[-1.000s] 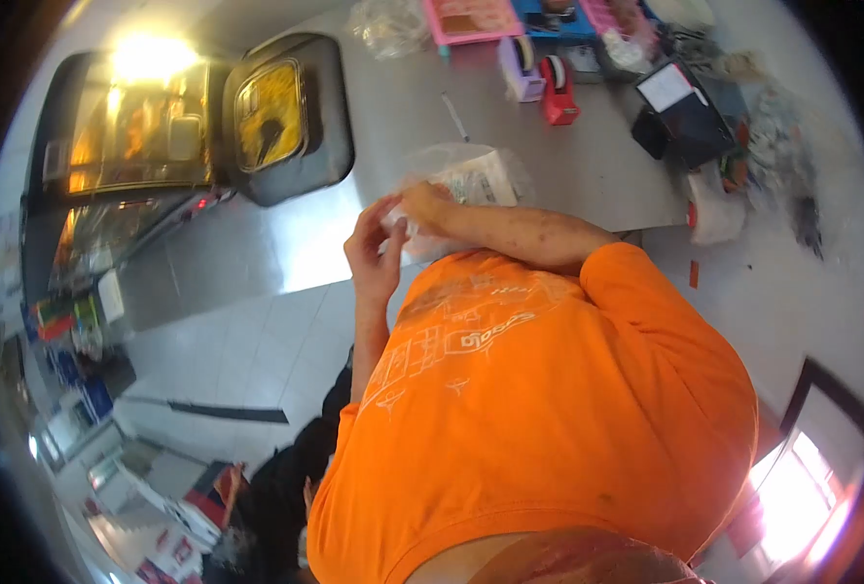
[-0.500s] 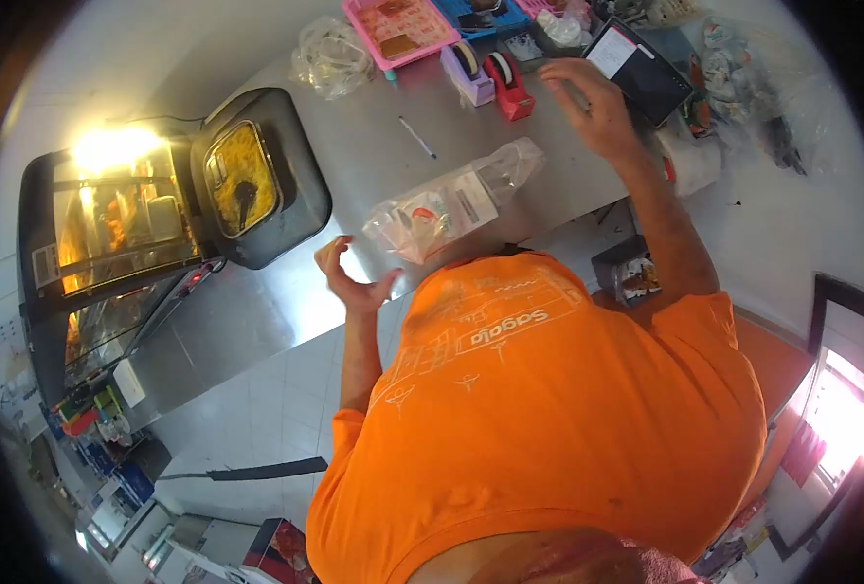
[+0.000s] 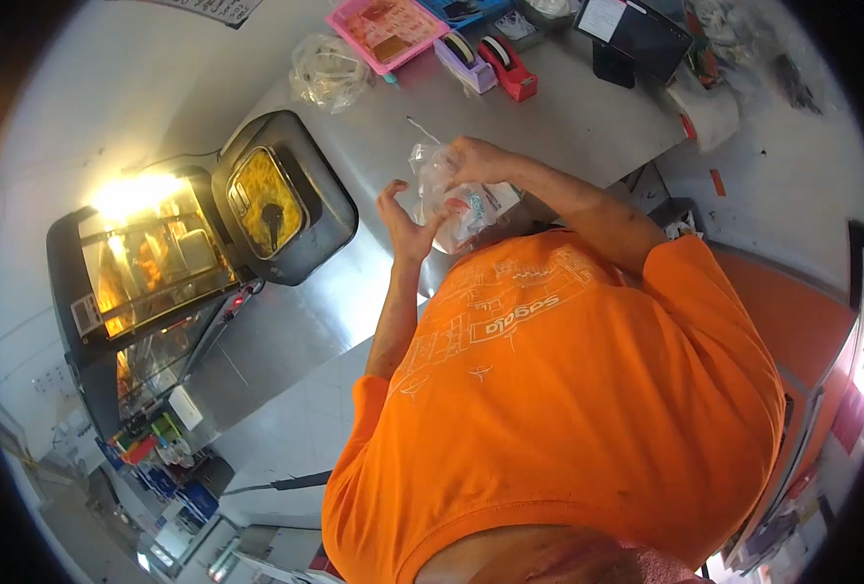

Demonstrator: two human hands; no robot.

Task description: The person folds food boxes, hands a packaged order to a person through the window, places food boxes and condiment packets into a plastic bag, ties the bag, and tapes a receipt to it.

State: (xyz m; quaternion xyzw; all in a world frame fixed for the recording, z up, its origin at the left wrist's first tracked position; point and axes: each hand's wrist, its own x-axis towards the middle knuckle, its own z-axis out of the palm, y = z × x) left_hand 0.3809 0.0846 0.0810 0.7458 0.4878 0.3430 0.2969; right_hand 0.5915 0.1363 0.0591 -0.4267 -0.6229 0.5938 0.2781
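Note:
A see-through plastic bag (image 3: 463, 220) with a white, printed item inside sits at the counter's front edge, close to my orange shirt. My right hand (image 3: 477, 162) is closed on the gathered upper part of the bag. On the bag's left side, my left hand (image 3: 410, 229) has its fingers curved and apart, with the thumb against or very near the plastic. Behind the bag lies a pen (image 3: 420, 128), partly covered.
To the left stand a black pot (image 3: 330, 209) with yellow food and a dark spoon, and a lit glass warmer (image 3: 150, 258). A purple tape dispenser (image 3: 466, 64), a red tape dispenser (image 3: 510, 70), a pink tray (image 3: 388, 34) and a tablet (image 3: 636, 37) line the back.
My right hand has come down from near the tablet and taken hold of the bag. My left hand has moved up beside it. The bag is now bunched upward, and the view has shifted.

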